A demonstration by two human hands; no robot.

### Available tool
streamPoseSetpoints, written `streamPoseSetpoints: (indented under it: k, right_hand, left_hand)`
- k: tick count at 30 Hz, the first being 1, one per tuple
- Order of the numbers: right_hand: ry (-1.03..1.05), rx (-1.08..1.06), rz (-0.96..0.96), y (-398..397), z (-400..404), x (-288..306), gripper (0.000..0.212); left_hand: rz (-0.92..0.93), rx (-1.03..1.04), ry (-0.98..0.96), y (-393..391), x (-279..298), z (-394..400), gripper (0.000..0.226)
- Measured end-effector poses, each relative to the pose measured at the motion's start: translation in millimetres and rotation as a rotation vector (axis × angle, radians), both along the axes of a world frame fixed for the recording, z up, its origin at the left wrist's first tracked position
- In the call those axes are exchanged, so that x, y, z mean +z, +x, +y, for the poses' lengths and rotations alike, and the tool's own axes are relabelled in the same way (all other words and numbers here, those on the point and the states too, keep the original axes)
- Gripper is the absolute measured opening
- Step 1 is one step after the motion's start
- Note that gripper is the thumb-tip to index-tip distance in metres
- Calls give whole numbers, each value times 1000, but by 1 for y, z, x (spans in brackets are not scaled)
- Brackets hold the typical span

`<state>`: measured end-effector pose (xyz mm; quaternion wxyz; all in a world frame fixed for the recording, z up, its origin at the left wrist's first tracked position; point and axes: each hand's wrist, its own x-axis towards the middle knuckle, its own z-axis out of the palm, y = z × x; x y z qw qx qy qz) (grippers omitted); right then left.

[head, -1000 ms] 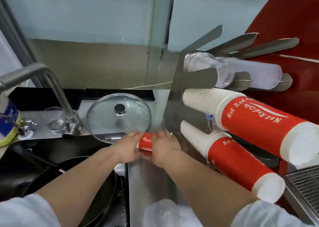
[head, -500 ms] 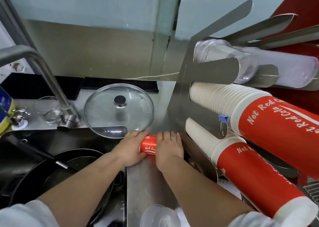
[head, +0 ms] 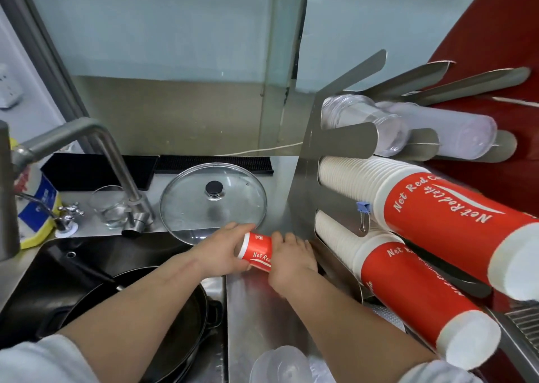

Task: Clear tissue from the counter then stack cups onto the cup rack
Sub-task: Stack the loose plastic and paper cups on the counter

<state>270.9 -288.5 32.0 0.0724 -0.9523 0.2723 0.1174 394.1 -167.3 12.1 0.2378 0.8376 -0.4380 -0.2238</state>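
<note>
A red and white paper cup marked "Net Red" lies sideways just above the steel counter, held from both ends. My left hand grips its white rim end and my right hand wraps its other end. To the right stands the steel cup rack with two long stacks of red paper cups and clear plastic cups in the row above them. No tissue is visible on the counter.
A glass pot lid lies behind the hands, beside a drinking glass and the faucet. The sink at left holds black pans. Clear plastic lids sit at the counter's near edge. A red panel rises at the far right.
Both hands have lifted the red cup slightly and tilted it, with more of its side and rim now showing. The view has shifted a little back and to the left.
</note>
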Motion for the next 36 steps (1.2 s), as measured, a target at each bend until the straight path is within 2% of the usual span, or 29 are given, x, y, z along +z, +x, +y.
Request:
streamPoseSetpoints:
  k: [6,14,20,30,34,36]
  right_hand:
    - [194,-94,-103,-10,4,6,71]
    - [386,-166,-197,-17,10,16,73]
    - [432,-183,-200,-25,12,14,67]
    - [391,-252,-121,-35,7,14,43]
    - [408,-228,-77,-35,10,21,40]
    - [430,-216,-60,-36,12,29,39]
  left_hand:
    - [-28,-33,-18,0,30,3,90]
    - [-106,-88,-44,-7,49,2,68]
    - [-163,-148,22,-26,39,-4,84]
    - [-179,-196,12,-37,42,-10,68]
    - [-182,-158,30,-40,46,-8,67]
    - [-174,-133,10,-42,51,-6,60]
